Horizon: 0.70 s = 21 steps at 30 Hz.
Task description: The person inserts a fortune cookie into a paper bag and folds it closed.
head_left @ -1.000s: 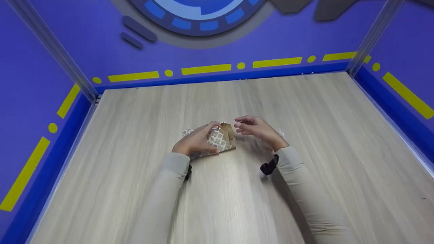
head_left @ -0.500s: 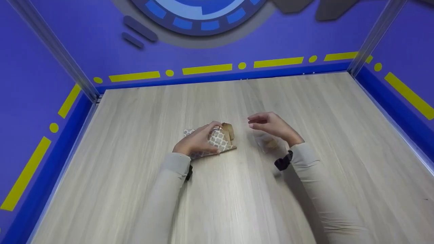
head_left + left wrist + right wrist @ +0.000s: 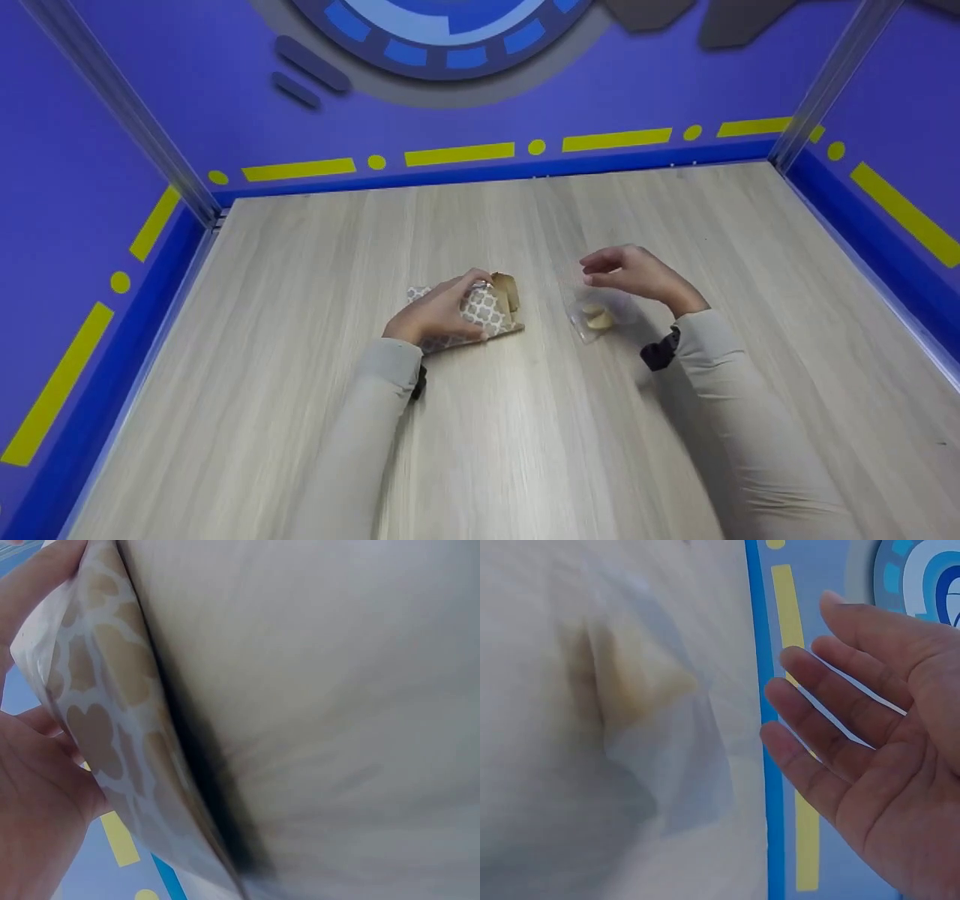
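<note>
My left hand (image 3: 442, 309) grips a paper bag (image 3: 484, 309) with a grey-tan and white lattice print, lying on its side on the table. The bag's brown inner face shows at its mouth, which points right. In the left wrist view, the thumb and fingers hold the near edges of the bag (image 3: 94, 735). My right hand (image 3: 637, 276) holds nothing and hovers with loosely bent fingers. Below it lies a tan fortune cookie (image 3: 598, 319) in a clear plastic wrapper, blurred in the right wrist view, where the palm (image 3: 900, 787) is bare.
A pale wood table (image 3: 480, 450) lies under both hands. Blue walls (image 3: 450, 127) with yellow stripes close it in at the back and both sides. A black wrist strap (image 3: 660, 351) sits at the right cuff.
My right hand has moved away to the right from the bag's mouth, uncovering the wrapped fortune cookie on the table. My left hand and the bag have stayed put.
</note>
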Tool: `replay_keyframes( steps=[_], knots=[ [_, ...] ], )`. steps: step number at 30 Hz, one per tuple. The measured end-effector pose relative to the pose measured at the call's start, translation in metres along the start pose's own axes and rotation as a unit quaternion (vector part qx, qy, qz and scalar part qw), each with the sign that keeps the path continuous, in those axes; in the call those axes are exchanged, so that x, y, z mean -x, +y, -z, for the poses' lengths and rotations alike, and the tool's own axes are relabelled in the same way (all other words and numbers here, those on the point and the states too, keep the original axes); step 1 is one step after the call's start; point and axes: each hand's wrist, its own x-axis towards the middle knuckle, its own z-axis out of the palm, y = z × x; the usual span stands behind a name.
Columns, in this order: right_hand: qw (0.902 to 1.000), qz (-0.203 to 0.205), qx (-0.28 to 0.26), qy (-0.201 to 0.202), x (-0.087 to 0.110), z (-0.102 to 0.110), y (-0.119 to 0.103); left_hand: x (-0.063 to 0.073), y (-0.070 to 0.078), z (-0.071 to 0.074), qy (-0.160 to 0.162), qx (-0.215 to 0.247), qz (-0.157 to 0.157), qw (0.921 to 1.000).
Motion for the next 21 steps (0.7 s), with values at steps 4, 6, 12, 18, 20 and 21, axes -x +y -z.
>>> replay_keyframes(
  steps=[4,6,12,18,20,21],
  knots=[
    [0.9997,0.000,0.020,-0.011,0.005,0.007,0.005,0.000,0.000,0.000,-0.001,-0.002,0.000,1.0000],
    [0.9995,-0.001,0.028,-0.016,0.007,0.011,0.007,0.000,0.000,0.000,-0.001,-0.002,0.000,1.0000],
    [0.9983,-0.006,0.051,-0.028,0.012,0.018,0.014,0.000,0.000,-0.001,-0.001,-0.004,-0.002,1.0000],
    [0.9968,-0.019,0.069,-0.036,0.017,0.022,0.023,0.001,0.001,0.000,0.000,-0.002,-0.002,1.0000],
    [0.9964,-0.025,0.071,-0.038,0.019,0.023,0.026,0.001,0.001,0.000,0.000,-0.001,-0.002,1.0000],
    [0.9963,-0.027,0.072,-0.039,0.019,0.023,0.027,0.000,0.001,0.000,0.000,-0.001,-0.001,1.0000]
  ],
)
